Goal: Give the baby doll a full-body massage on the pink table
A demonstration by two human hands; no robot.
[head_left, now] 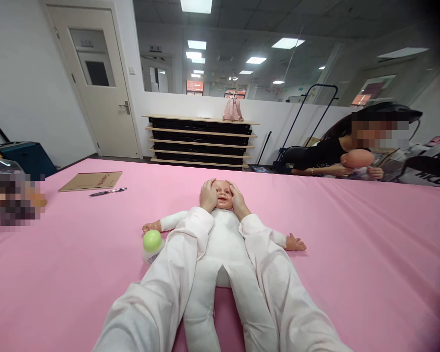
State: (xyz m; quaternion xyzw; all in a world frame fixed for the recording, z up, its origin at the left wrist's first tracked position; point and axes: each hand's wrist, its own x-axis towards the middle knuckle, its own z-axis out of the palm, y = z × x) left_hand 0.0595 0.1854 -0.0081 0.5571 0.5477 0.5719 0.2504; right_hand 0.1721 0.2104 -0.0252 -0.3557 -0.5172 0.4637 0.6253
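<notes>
A baby doll (224, 239) with a white cloth body lies on its back on the pink-covered table (352, 274), arms out to both sides. Its head points away from me and its face is turned up. My left hand (208, 196) cups one side of the doll's head, its fingers curved up toward the forehead. On the opposite side, my right hand (239, 199) is pressed against the head in the same way. The face shows between my hands. My pale sleeves cover parts of the doll's arms and sides.
A bottle with a green cap (152, 242) stands beside my left forearm. Farther left lie a brown notebook (91, 181) and a pen (107, 192). Beyond the table's right far edge, another person (315, 155) holds a second doll (358, 158). Low shelves (201, 139) line the back wall.
</notes>
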